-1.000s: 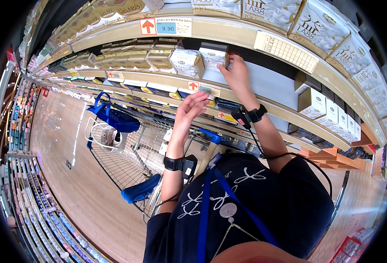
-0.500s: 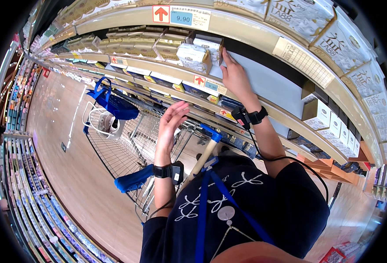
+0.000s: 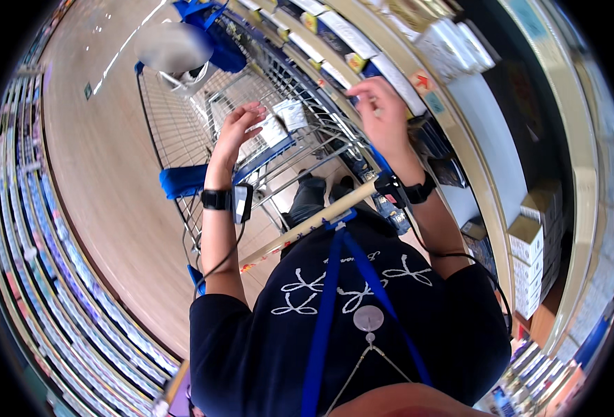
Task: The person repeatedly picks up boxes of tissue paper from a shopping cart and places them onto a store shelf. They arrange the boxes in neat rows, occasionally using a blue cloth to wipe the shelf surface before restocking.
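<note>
My left hand (image 3: 239,132) hovers over the wire shopping cart (image 3: 155,132), its palm turned inward and its fingers loosely spread, holding nothing. Above the cart's right side, close to the shelf edge, is my right hand (image 3: 382,115). Its fingers are bent and slightly smeared, with a gap at the thumb and nothing seen in them. Between and below the hands, white packs (image 3: 289,115) lie in the cart near its handle (image 3: 314,221). White soft packs (image 3: 453,48) stand on the shelf (image 3: 484,118) beyond my right hand.
A blue bag (image 3: 225,45) hangs at the cart's far end, beside a white container (image 3: 185,80) and a pale blurred shape (image 3: 173,47). White boxes (image 3: 527,243) line the right shelf. Packed shelves (image 3: 50,257) run along the left aisle side.
My right hand has left the white packs on the shelf and moved back over the cart's side. The view has turned, and my left hand now sits farther left.
</note>
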Available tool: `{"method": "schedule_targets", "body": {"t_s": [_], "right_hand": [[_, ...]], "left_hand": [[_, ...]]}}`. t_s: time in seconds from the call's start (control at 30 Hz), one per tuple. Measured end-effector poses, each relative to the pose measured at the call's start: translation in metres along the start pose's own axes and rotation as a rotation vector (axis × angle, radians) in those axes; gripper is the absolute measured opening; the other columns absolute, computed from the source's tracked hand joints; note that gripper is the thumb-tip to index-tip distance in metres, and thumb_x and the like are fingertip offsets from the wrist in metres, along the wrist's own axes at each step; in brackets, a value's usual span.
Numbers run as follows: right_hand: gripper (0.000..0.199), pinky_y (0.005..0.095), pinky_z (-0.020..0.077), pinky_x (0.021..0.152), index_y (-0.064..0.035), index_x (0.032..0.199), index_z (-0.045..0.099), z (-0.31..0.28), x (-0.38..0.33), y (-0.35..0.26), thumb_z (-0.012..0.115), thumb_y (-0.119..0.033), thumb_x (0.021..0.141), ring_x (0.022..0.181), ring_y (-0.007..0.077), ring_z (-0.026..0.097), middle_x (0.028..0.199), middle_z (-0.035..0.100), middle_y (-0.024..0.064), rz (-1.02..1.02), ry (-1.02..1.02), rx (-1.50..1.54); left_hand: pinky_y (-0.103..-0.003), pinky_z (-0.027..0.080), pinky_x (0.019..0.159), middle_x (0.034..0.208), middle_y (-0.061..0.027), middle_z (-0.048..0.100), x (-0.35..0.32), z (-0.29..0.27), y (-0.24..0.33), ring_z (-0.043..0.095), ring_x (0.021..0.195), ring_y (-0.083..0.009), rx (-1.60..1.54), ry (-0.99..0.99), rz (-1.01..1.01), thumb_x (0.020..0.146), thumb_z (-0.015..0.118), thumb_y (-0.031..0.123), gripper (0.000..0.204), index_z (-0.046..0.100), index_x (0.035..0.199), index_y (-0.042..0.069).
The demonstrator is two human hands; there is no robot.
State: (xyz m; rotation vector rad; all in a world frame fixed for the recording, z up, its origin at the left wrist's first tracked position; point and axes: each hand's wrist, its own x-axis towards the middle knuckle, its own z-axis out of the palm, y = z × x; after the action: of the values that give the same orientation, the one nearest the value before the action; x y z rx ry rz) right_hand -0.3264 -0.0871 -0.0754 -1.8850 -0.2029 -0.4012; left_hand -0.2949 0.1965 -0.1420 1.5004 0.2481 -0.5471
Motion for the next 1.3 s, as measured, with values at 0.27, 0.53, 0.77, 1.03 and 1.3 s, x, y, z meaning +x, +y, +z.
{"method": "schedule_targets", "body": {"t_s": [0.27,0.53,0.77,1.03,1.3], "right_hand": [[0.032,0.0365,0.0505,0.082,0.0015,0.104,0.064,0.206,0.017,0.198,0.061,-0.017,0.078,0.095,0.0322,0.064,0.103,0.065,0.0224,0.379,-0.713,-0.157],[0.083,0.0460,0.0308,0.106,0.0152,0.132,0.033,0.277,0.008,0.325,0.062,-0.037,0.073,0.130,0.0502,0.026,0.139,0.031,0.0324,0.886,-1.023,-0.664],[0.083,0.0379,0.0342,0.104,-0.0025,0.132,0.041,0.277,-0.039,0.350,0.078,-0.031,0.063,0.122,0.0351,0.039,0.134,0.037,0.0229,0.913,-0.557,-0.524],[0.075,0.0343,0.0409,0.099,-0.0028,0.120,0.046,0.263,-0.042,0.364,0.081,-0.035,0.061,0.117,0.0306,0.047,0.120,0.053,0.0156,0.885,-0.757,-0.424],[0.066,0.0391,0.0504,0.080,-0.0014,0.125,0.039,0.257,-0.019,0.312,0.069,-0.033,0.075,0.091,0.0280,0.062,0.105,0.060,0.0126,0.957,-0.910,-0.179]], "left_hand": [[-0.035,0.049,0.086,0.113,-0.0075,0.058,0.121,-0.091,-0.160,0.054,0.105,-0.0208,-0.174,0.035,-0.332,0.084,0.062,0.026,0.040,0.058,0.114,0.001],[-0.044,0.033,0.101,0.139,-0.0168,0.042,0.182,-0.079,-0.278,0.043,0.124,-0.0298,-0.041,0.167,-0.521,0.069,0.078,0.039,0.082,0.040,0.129,-0.002],[-0.032,0.048,0.085,0.114,-0.0178,0.058,0.200,-0.056,-0.310,0.059,0.100,-0.0227,-0.154,0.346,-0.335,0.066,0.084,0.030,0.083,0.038,0.125,-0.007],[-0.033,0.054,0.073,0.109,-0.0080,0.061,0.171,-0.070,-0.259,0.063,0.090,-0.0174,-0.305,0.171,-0.468,0.074,0.079,0.023,0.063,0.041,0.122,0.007],[-0.038,0.043,0.093,0.121,-0.0069,0.058,0.145,-0.086,-0.196,0.057,0.107,-0.0206,-0.116,-0.088,-0.477,0.077,0.071,0.041,0.067,0.045,0.130,0.011]]}}
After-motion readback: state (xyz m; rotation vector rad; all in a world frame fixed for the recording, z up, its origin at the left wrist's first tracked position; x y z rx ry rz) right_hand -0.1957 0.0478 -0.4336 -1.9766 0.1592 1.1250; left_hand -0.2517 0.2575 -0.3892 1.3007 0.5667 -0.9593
